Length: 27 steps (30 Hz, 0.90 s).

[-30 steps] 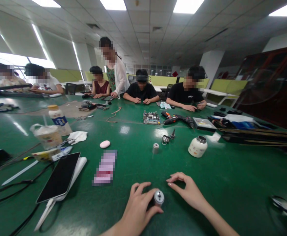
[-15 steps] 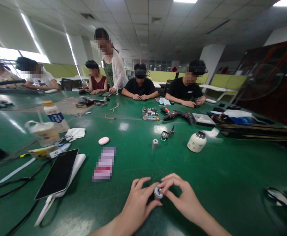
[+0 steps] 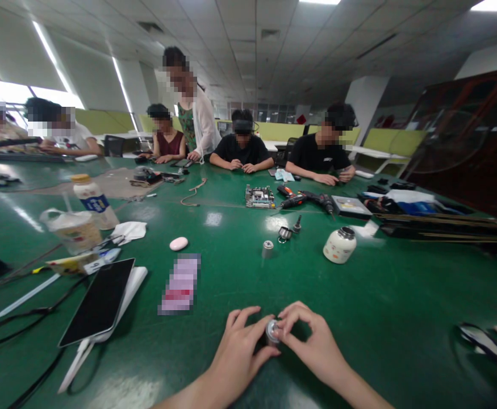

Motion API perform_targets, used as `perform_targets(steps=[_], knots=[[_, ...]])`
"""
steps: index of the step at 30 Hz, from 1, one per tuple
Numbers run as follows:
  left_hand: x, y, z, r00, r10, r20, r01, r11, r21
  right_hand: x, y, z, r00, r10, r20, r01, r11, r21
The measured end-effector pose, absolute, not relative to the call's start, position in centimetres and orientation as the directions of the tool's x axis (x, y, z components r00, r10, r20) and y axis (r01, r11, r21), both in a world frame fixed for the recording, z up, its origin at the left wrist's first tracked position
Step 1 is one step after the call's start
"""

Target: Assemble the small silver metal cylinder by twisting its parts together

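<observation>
A small silvery metal cylinder (image 3: 271,334) stands near the table's front edge between my hands. My left hand (image 3: 245,349) grips its side with thumb and index finger, the other fingers spread. Fingertips of my right hand (image 3: 310,335) are pinched together at the cylinder's top; whatever they hold there is too small to name. Farther back stands a similar metal cylinder (image 3: 267,249), with a small metal ring-shaped part (image 3: 284,234) and a dark pointed part (image 3: 297,224) behind it. A white round jar (image 3: 339,245) is to the right of these.
On the green table (image 3: 231,272) lie a tablet (image 3: 99,301) with cables, a purple card (image 3: 180,284), a pink oval object (image 3: 179,243), a circuit board (image 3: 260,196) and power drills (image 3: 305,200). A bottle (image 3: 97,201) and cup stand left. Several people are across the table.
My right fingertips have shifted slightly over the cylinder's top. My left hand keeps its grip, and the whole view has moved a little.
</observation>
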<state>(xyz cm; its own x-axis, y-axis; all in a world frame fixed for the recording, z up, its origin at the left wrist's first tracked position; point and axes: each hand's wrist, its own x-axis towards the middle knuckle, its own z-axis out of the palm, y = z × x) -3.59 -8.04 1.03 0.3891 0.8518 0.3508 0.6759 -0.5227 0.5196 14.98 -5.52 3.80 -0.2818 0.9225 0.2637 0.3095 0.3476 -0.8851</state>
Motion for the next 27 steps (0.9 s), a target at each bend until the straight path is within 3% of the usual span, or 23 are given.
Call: perform_targets(steps=[3, 7, 14, 27], knots=[[-3.7, -8.2, 0.5, 0.359, 0.850, 0.384, 0.668, -0.522, 0.530, 15.1, -5.4, 3.3, -0.250, 0.931, 0.266, 0.346, 0.342, -0.874], [-4.1, -8.4, 0.1, 0.305, 0.824, 0.476, 0.630, -0.550, 0.548, 15.3, -5.3, 2.8, -0.344, 0.913, 0.221, 0.311, 0.333, -0.890], [-4.4, -8.5, 0.8, 0.528, 0.682, 0.506, 0.592, -0.723, 0.356, 15.3, -5.4, 1.4, -0.425, 0.888, 0.177, 0.347, 0.341, -0.874], [-4.5, -8.6, 0.8, 0.535, 0.639, 0.552, 0.614, -0.744, 0.265, 15.4, -5.6, 0.7, -0.424, 0.885, 0.192, 0.378, 0.365, -0.850]])
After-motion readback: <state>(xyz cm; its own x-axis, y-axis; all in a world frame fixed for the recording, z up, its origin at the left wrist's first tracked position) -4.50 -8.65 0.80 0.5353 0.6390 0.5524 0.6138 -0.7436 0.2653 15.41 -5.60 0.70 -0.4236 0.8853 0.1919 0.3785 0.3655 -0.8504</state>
